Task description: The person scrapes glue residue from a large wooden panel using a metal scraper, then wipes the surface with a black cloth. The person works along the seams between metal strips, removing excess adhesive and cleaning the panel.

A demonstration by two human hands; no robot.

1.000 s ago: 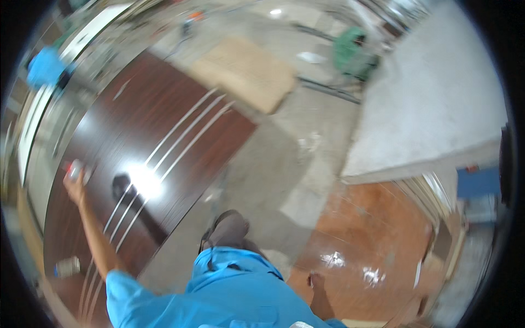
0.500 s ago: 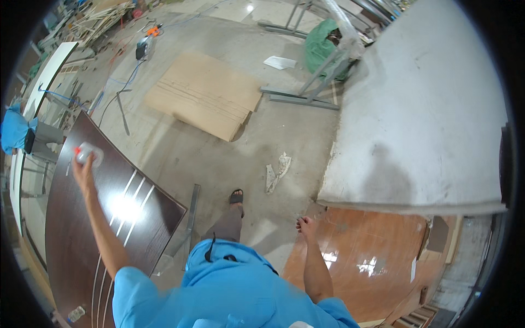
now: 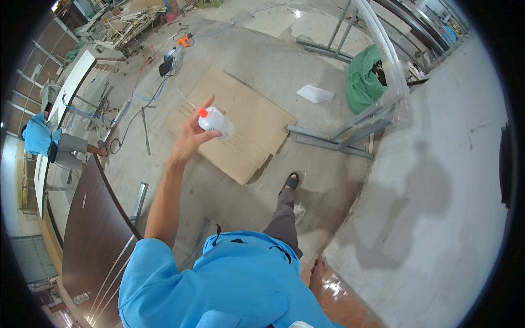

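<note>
My left hand [image 3: 188, 141] is raised at the upper middle of the view, fingers wrapped round a translucent white squeeze bottle [image 3: 221, 123] with a red cap and a thin nozzle. The bottle is tilted, its nozzle toward the upper left, and appears in front of a cardboard sheet [image 3: 257, 115] on the floor. My right hand [image 3: 316, 268] hangs low beside my right leg, near a glossy orange-brown board [image 3: 342, 298]. It is small and dim, so its fingers are not clear. On my left lies a dark brown wood panel [image 3: 93, 229] with thin pale strips across it.
A grey metal frame [image 3: 333, 139] and green sack [image 3: 363, 82] stand ahead on the right. A large whitish slab [image 3: 443, 202] fills the right side. Another person [image 3: 41, 136] in blue is at far left beside a long white board [image 3: 71, 82]. Cables [image 3: 145, 101] cross the floor.
My left hand has moved rightward and closer with the bottle, off the dark panel. The view has turned left, and my right hand now appears lower. One foot has stepped forward.
</note>
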